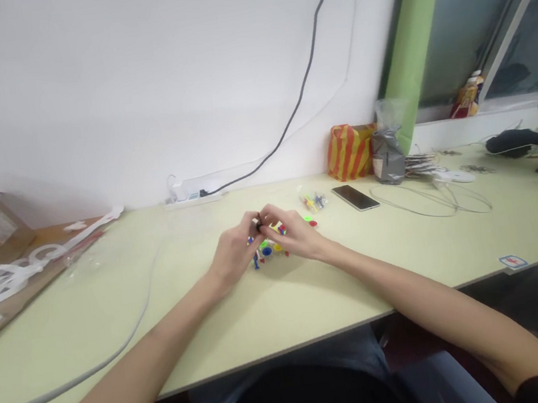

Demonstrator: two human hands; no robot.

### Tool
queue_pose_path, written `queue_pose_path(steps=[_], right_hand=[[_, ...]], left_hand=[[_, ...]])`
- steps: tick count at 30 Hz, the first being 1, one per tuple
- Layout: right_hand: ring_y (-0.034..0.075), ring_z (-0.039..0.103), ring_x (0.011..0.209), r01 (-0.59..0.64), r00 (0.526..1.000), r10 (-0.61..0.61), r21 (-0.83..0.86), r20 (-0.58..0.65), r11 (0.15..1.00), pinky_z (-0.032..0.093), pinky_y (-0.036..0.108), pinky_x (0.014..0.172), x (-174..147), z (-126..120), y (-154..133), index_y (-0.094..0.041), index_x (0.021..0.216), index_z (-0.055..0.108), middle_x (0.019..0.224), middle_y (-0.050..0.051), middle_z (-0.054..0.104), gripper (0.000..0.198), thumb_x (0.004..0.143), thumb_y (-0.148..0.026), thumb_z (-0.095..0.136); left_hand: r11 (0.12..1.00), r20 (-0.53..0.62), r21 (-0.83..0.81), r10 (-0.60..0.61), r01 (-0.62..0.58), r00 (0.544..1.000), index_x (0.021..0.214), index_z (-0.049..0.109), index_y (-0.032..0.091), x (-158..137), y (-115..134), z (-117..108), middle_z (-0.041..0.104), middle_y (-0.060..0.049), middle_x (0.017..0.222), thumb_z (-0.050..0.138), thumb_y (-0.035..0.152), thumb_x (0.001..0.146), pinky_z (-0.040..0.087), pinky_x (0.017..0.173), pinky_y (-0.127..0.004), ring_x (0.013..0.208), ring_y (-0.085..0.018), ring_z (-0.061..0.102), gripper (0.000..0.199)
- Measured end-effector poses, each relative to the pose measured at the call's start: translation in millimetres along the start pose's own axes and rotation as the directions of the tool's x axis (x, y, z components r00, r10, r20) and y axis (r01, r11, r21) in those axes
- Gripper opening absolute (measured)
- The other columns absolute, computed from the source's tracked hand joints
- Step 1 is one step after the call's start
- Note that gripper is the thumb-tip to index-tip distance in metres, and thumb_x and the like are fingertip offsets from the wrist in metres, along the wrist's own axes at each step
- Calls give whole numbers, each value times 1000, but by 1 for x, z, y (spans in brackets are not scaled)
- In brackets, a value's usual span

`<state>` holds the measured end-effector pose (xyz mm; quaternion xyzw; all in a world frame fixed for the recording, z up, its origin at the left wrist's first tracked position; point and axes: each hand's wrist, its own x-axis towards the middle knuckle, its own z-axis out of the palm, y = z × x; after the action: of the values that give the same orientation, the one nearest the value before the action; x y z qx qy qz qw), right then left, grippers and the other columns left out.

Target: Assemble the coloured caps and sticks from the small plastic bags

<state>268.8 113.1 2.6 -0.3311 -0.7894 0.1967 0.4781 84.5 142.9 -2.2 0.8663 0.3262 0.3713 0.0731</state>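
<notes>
My left hand (234,248) and my right hand (298,232) meet above the table, fingers pinched around a small black part (258,225). Its exact kind is too small to make out. Just beneath the hands lie several small coloured plastic pieces: a blue round piece (267,251), a yellow round piece (277,248) and a blue figure-like piece (256,261) near my left hand's fingers. A red piece (313,224) rests beyond my right hand. My fingers hide some of the pieces.
A clear bag of small coloured parts (314,201) and a phone (355,197) lie behind on the table (209,345). A striped bag (346,151) stands at the wall by a grey pouch (387,157). A power strip (192,199) and a grey cable (96,367) are leftward.
</notes>
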Motion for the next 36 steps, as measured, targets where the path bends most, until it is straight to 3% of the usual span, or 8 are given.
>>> queue_pose_path(steps=[4, 9, 14, 17, 21, 24, 30, 36], right_hand=[[15, 61, 76, -66, 997, 55, 183, 61, 981, 45, 24, 65, 3, -9, 0, -21, 98, 50, 82, 1, 66, 13, 96, -34, 52], [15, 61, 75, -169, 969, 63, 463, 237, 870, 46, 27, 70, 8, -20, 4, -21, 91, 49, 82, 2, 65, 30, 91, -47, 64], [13, 49, 53, -306, 903, 56, 546, 426, 780, 42, 27, 60, 9, -36, 14, -21, 79, 47, 57, -4, 52, 38, 85, -50, 71], [12, 42, 52, -296, 905, 50, 543, 422, 786, 41, 27, 59, 9, -49, 17, -21, 81, 48, 55, -6, 46, 36, 88, -50, 67], [11, 46, 57, -245, 945, 192, 182, 264, 952, 36, 23, 57, 11, -60, 25, -17, 78, 53, 65, -2, 54, 28, 89, -42, 60], [10, 44, 58, -195, 944, 238, -195, 229, 961, 32, 22, 57, 13, -60, 37, -15, 68, 55, 61, -4, 52, 26, 87, -33, 57], [11, 46, 60, -232, 888, 427, -635, 171, 737, 28, 25, 58, 13, -62, 51, -12, 74, 71, 65, 2, 62, 22, 83, -25, 56], [16, 59, 71, -365, 826, 564, -761, 0, 536, 32, 25, 61, 13, -69, 47, -15, 88, 77, 83, 9, 73, 26, 86, -26, 53]], left_hand=[[999, 33, -20, 42, -42, 999, 100, 50, 23, 2, 3, -3, 58, 4, 79, 49, 33, 100, 41, 66, -24, 65, -12, 55, 11], [996, 96, -8, 93, -92, 991, 91, 50, 21, 3, 7, -6, 58, 2, 79, 45, 40, 101, 40, 66, -25, 67, -13, 53, 23], [987, 204, -48, 162, -155, 966, 92, 51, 20, -1, 18, -4, 57, 3, 72, 45, 32, 98, 37, 60, -24, 59, -12, 50, 15], [982, 202, -13, 186, -187, 962, 95, 53, 20, -1, 19, -2, 54, 4, 68, 46, 27, 94, 35, 58, -23, 55, -11, 48, 10], [977, 224, 21, 203, -213, 953, 91, 54, 20, 1, 12, -3, 58, 3, 69, 49, 33, 95, 38, 60, -23, 58, -11, 52, 14], [970, 241, 43, 223, -240, 944, 89, 56, 20, 2, 6, -4, 61, 2, 69, 49, 36, 96, 38, 59, -23, 59, -12, 55, 19], [960, 225, 89, 241, -267, 944, 87, 62, 19, 2, -2, 0, 59, 3, 64, 55, 36, 93, 35, 57, -24, 56, -11, 52, 19], [947, 220, 97, 279, -305, 935, 85, 65, 19, 2, -5, 2, 58, 4, 61, 57, 36, 92, 35, 56, -24, 52, -10, 50, 20]])
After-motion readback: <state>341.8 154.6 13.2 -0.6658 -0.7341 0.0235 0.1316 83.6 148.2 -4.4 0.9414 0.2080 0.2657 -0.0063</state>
